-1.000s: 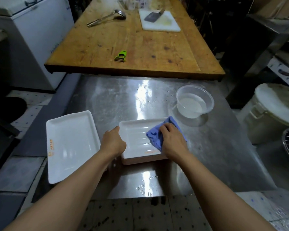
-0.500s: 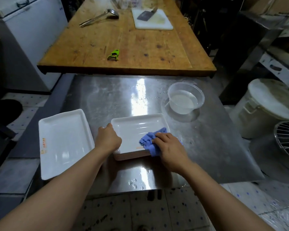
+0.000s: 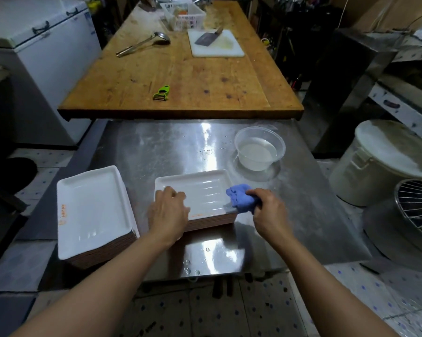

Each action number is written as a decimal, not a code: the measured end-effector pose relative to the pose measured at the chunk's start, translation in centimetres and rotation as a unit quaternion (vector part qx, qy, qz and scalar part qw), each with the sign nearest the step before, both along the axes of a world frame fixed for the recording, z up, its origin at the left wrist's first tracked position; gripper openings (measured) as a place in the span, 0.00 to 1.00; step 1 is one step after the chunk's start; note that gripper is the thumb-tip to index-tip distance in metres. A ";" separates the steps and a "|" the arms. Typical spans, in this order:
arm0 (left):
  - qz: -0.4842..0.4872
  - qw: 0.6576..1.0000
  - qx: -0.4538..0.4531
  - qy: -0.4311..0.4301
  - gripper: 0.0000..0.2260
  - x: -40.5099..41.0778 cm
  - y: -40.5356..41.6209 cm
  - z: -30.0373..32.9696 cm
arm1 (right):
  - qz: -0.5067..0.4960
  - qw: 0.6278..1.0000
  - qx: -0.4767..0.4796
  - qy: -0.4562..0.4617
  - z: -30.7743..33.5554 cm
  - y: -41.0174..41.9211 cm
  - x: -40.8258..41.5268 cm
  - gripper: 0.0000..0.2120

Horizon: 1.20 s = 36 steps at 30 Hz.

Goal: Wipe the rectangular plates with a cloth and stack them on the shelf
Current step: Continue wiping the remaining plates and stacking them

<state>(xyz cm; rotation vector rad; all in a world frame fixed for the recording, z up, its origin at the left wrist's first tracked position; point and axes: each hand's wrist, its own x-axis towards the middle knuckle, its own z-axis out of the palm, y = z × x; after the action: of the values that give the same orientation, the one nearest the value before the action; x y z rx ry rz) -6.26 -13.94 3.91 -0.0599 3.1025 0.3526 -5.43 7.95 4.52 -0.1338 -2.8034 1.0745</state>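
Note:
A white rectangular plate (image 3: 200, 190) tops a short stack on the steel table (image 3: 156, 147). My left hand (image 3: 167, 211) presses down on the plate's near left corner. My right hand (image 3: 268, 210) grips a bunched blue cloth (image 3: 240, 199) at the plate's right edge, partly over the rim. A second, taller stack of white rectangular plates (image 3: 93, 210) sits at the table's left edge, apart from both hands.
A clear plastic bowl of water (image 3: 258, 148) stands behind the plate on the right. A wooden table (image 3: 180, 76) beyond holds a green peeler (image 3: 161, 92), ladle (image 3: 142, 43) and cutting board (image 3: 216, 43) with a cleaver. A white bucket (image 3: 380, 161) and wire basket (image 3: 416, 207) stand on the right.
My right hand has slid the blue cloth from the plate's near edge out to its right rim. My left hand stays on the near left corner.

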 end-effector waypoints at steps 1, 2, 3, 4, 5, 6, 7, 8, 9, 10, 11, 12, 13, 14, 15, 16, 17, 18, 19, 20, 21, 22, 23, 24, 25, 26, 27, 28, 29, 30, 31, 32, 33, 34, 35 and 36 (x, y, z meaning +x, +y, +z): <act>-0.046 0.999 -0.011 0.001 0.15 0.3 0.7 -0.1 | -0.003 1.000 -0.006 -0.010 0.3 0.2 0.1 0.19; -0.078 0.997 -0.025 -0.004 0.14 0.4 1.1 -0.4 | -0.007 1.000 -0.012 -0.014 0.5 0.2 0.1 0.19; -0.099 0.994 -0.043 -0.013 0.13 0.5 1.6 -0.5 | -0.011 1.000 -0.018 -0.015 0.6 0.2 0.2 0.19; -0.108 0.992 -0.065 -0.016 0.11 0.6 2.0 -0.4 | -0.016 0.999 -0.027 -0.012 0.6 0.4 0.3 0.19; -0.117 0.989 -0.092 -0.016 0.08 0.6 2.4 -0.5 | -0.022 0.999 -0.034 -0.011 0.5 0.4 0.5 0.19; -0.122 0.987 -0.107 -0.006 0.07 0.6 2.7 -0.5 | -0.029 0.999 -0.042 -0.011 0.3 0.5 0.5 0.19; -0.127 0.984 -0.121 0.008 0.07 0.7 3.0 -0.4 | -0.034 0.998 -0.047 -0.012 0.3 0.6 0.6 0.19; -0.131 0.983 -0.125 0.017 0.07 0.8 3.1 -0.3 | -0.037 0.998 -0.051 -0.011 0.3 0.8 0.6 0.19; -0.135 0.982 -0.129 0.019 0.07 0.7 3.0 -0.3 | -0.039 0.998 -0.053 -0.011 0.3 0.9 0.7 0.19; -0.136 0.982 -0.130 0.007 0.07 0.8 3.0 -0.4 | -0.042 0.998 -0.056 -0.010 0.3 1.0 0.7 0.19; -0.139 0.981 -0.133 0.010 0.08 0.8 2.8 -0.5 | -0.043 0.997 -0.060 -0.012 0.3 1.1 0.7 0.19; -0.135 0.981 -0.136 0.010 0.10 0.9 2.7 -0.5 | -0.046 0.997 -0.063 -0.014 0.3 1.2 0.7 0.19; -0.130 0.983 -0.131 0.022 0.14 1.1 2.6 -0.4 | -0.048 0.997 -0.066 -0.015 0.3 1.3 0.7 0.19; -0.125 0.983 -0.123 0.046 0.15 1.3 2.6 -0.1 | -0.049 0.996 -0.070 -0.015 0.4 1.4 0.6 0.19; -0.124 0.985 -0.103 0.065 0.15 1.4 2.4 -0.3 | -0.051 0.996 -0.076 -0.015 0.5 1.5 0.6 0.20; -0.127 0.986 -0.081 0.077 0.14 1.6 2.5 0.1 | -0.054 0.995 -0.084 -0.014 0.5 1.5 0.5 0.20; -0.129 0.985 -0.056 0.097 0.12 1.7 2.5 0.5 | -0.056 0.994 -0.091 -0.013 0.6 1.5 0.4 0.20; -0.121 0.986 -0.040 0.106 0.11 1.9 2.5 0.9 | -0.058 0.994 -0.096 -0.012 0.8 1.5 0.4 0.19; -0.114 0.986 -0.031 0.118 0.11 1.9 2.5 1.4 | -0.056 0.993 -0.101 -0.010 1.1 1.3 0.4 0.19; -0.109 0.985 -0.037 0.125 0.11 2.0 2.5 1.9 | -0.054 0.993 -0.107 -0.005 1.4 1.1 0.4 0.19; -0.106 0.983 -0.039 0.143 0.10 2.0 2.5 2.4 | -0.053 0.992 -0.116 0.003 1.9 0.9 0.5 0.19; -0.103 0.984 -0.032 0.143 0.06 2.1 2.6 3.2 | -0.054 0.990 -0.126 0.015 2.4 0.7 0.5 0.19; -0.092 0.984 -0.014 0.150 0.04 2.0 2.6 3.9 | -0.058 0.988 -0.137 0.028 3.1 0.5 0.6 0.19; -0.069 0.988 0.010 0.137 0.06 2.0 2.7 4.6 | -0.063 0.986 -0.147 0.043 4.0 0.3 0.6 0.19; -0.052 0.988 0.043 0.141 0.08 1.9 2.7 5.3 | -0.068 0.984 -0.154 0.058 4.9 0.0 0.7 0.19; -0.035 0.984 0.089 0.149 0.07 1.9 2.6 5.9 | -0.072 0.981 -0.161 0.076 5.8 -0.2 0.7 0.19; -0.018 0.974 0.152 0.165 0.06 1.9 2.4 6.6 | -0.073 0.978 -0.168 0.097 6.7 -0.5 0.8 0.19; 0.001 0.961 0.218 0.169 0.04 1.9 2.1 7.3 | -0.071 0.975 -0.176 0.118 7.6 -0.9 0.8 0.19; 0.022 0.944 0.288 0.160 0.05 1.8 1.7 8.0 | -0.063 0.971 -0.183 0.137 8.5 -1.4 0.9 0.20; 0.041 0.922 0.357 0.141 0.07 1.6 1.2 8.6 | -0.054 0.968 -0.190 0.155 9.3 -1.9 0.9 0.20; 0.055 0.896 0.423 0.119 0.09 1.7 0.7 9.2 | -0.044 0.965 -0.194 0.171 10.1 -2.5 1.0 0.20; 0.067 0.867 0.484 0.099 0.10 1.9 0.3 9.8 | -0.035 0.961 -0.197 0.188 10.8 -3.2 1.1 0.20; 0.078 0.837 0.535 0.081 0.10 2.2 -0.1 10.4 | -0.026 0.958 -0.199 0.206 11.4 -3.9 1.3 0.20; 0.086 0.808 0.579 0.065 0.10 2.5 -0.4 10.9 | -0.016 0.954 -0.197 0.226 12.0 -4.6 1.4 0.20; 0.093 0.784 0.612 0.052 0.09 2.8 -0.7 11.3 | -0.002 0.950 -0.193 0.247 12.4 -5.4 1.6 0.20; 0.097 0.766 0.633 0.044 0.09 3.1 -1.0 11.6 | 0.015 0.947 -0.186 0.263 12.8 -6.1 1.7 0.19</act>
<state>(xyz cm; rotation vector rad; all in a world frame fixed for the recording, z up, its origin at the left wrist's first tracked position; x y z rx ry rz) -3.12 -14.97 15.54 -0.3222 2.2133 2.3064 -3.73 1.82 17.30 0.1415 -2.1212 1.3917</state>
